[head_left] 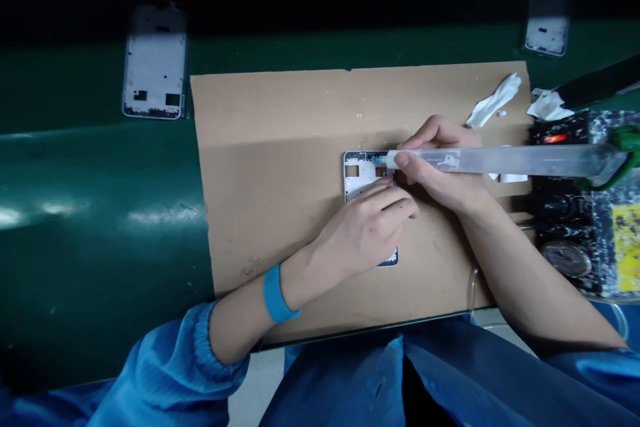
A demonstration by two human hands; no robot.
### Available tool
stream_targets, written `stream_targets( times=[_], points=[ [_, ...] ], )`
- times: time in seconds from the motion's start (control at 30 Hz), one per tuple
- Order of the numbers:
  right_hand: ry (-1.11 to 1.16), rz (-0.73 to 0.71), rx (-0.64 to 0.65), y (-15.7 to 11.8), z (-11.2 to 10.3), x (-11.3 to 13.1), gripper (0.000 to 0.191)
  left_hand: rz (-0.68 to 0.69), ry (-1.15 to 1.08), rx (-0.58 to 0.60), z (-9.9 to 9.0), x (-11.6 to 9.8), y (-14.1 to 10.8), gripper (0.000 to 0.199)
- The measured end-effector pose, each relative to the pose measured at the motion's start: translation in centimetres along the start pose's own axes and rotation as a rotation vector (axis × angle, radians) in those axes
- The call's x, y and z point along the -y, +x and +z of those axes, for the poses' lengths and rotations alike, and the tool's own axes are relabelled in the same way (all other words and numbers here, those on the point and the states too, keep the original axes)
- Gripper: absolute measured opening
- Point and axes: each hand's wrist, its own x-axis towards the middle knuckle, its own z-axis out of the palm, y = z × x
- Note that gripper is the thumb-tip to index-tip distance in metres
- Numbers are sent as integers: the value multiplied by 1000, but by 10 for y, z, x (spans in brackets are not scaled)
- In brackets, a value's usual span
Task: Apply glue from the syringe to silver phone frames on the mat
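Observation:
A phone frame (357, 186), pale with a dark rim and square cut-outs, lies flat on the cardboard. My left hand (367, 227) covers its middle, fingers curled over the frame and gripping it against the cardboard. My right hand (443, 167) is closed round the front end of a large translucent dispensing syringe (530, 159), held nearly level. Its blue needle tip is over the upper edge of the frame; whether it touches cannot be made out. A green cap (627, 157) sits on the syringe's rear end. The frame's central part is hidden under my left hand.
A cardboard sheet (270, 200) covers part of the green table (100, 227). Other phone frames lie at the back left (154, 67) and back right. Crumpled white tissue (495, 100) is at the upper right. A paint-worn dispenser box (605, 233) with a gauge stands on the right.

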Motion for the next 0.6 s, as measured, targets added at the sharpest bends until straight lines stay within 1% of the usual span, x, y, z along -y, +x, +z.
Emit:
stream_targets(
  times=[0.13, 0.27, 0.4, 0.6],
  points=[
    [-2, 16, 16, 0, 0, 0, 37, -14, -3, 7, 0, -1, 0, 34],
    [3, 44, 35, 0, -1, 1, 33, -10, 4, 7, 0, -1, 0, 35],
    [-9, 59, 37, 0, -1, 1, 34, -5, 8, -11, 0, -1, 0, 34],
    [0, 9, 24, 0, 0, -1, 32, 1, 13, -9, 0, -2, 1, 33]
  ],
)
